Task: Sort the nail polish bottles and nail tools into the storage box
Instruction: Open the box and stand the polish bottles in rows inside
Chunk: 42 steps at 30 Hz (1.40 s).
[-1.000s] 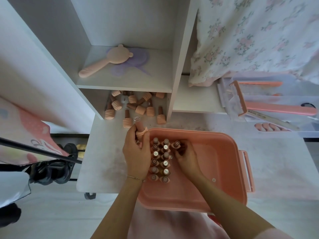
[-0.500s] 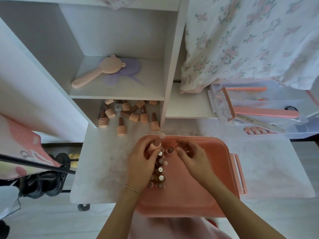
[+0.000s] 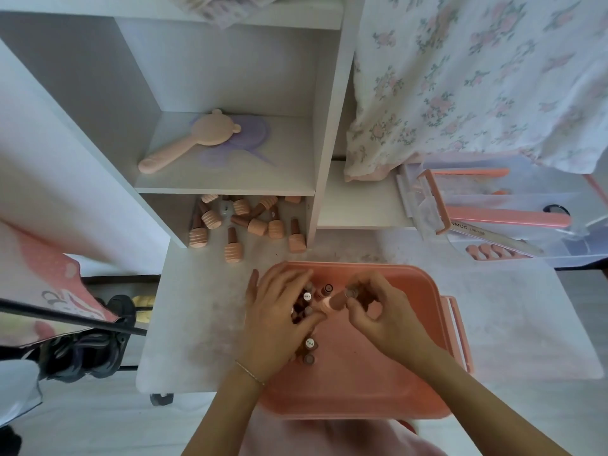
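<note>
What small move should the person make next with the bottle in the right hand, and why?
Probably lower the bottle, which the right hand pinches, upright into the storage box, next to the standing bottles. The left hand rests on that row, and bare floor lies just beside it. More bottles wait under the shelf.

Two hands work over one pink storage box point(image 3: 411, 373): the left hand point(image 3: 279, 324) and the right hand point(image 3: 381, 315). About eleven nail polish bottles point(image 3: 234, 250) lie loose under the shelf; those standing inside the box are partly hidden and cannot be counted. One pink hand mirror point(image 3: 194, 139) lies on the shelf.
</note>
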Available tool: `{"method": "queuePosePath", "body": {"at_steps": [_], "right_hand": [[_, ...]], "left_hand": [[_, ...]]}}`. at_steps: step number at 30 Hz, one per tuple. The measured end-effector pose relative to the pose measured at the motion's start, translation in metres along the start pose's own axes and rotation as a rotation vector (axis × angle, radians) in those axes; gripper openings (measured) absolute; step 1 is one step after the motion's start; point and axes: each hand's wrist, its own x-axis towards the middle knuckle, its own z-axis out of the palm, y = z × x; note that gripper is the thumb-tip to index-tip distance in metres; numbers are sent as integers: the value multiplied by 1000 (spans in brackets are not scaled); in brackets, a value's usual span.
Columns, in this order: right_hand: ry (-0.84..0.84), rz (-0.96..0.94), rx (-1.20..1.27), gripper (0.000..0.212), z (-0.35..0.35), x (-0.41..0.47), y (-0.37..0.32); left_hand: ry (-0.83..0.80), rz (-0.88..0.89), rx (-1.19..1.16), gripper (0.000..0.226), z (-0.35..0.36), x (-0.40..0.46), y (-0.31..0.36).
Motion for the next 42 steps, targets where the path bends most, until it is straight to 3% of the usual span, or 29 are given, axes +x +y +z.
{"method": "queuePosePath", "body": {"at_steps": [2,6,8,11,14,21,29,42], "right_hand": [[-39,59,-15,14,-2,-6,13],[-117,189,-132,23,4,-10,37],[-141,208,-198,19,10,-11,46],[-143,153,-297,8,18,-12,57],[-149,125,-365,12,22,-12,63],[-234,337,-388,33,31,-12,79],[-145,370,-271,16,47,-14,88],[-84,415,-151,20,60,-4,91]], "left_hand": [[10,-71,20,56,-1,1,-7],[-63,-396,-167,64,-1,5,-19],[-81,-478,-234,56,2,5,-25],[-23,-470,-284,37,2,5,-30],[49,-459,-355,27,0,5,-29],[83,-444,-362,27,0,6,-29],[84,-440,-370,26,1,5,-31],[82,-444,-365,27,2,4,-32]]}}
